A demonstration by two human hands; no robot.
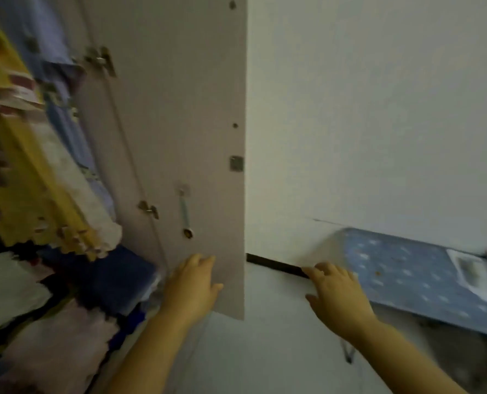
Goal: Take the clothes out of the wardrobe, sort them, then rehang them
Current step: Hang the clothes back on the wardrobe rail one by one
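Observation:
The wardrobe door stands swung out, pale beige, its inner face toward me. My left hand lies flat against the door's lower part, fingers apart, holding nothing. My right hand hovers open to the right of the door, above the floor and near the ironing board. Inside the wardrobe at left hang clothes in yellow, white and blue. Folded and heaped clothes, dark blue and pink, lie below them. The picture is blurred.
A blue ironing board with white specks stands at the right along the white wall. A small metal wrench hangs on the inside of the door. A dark skirting strip runs along the floor.

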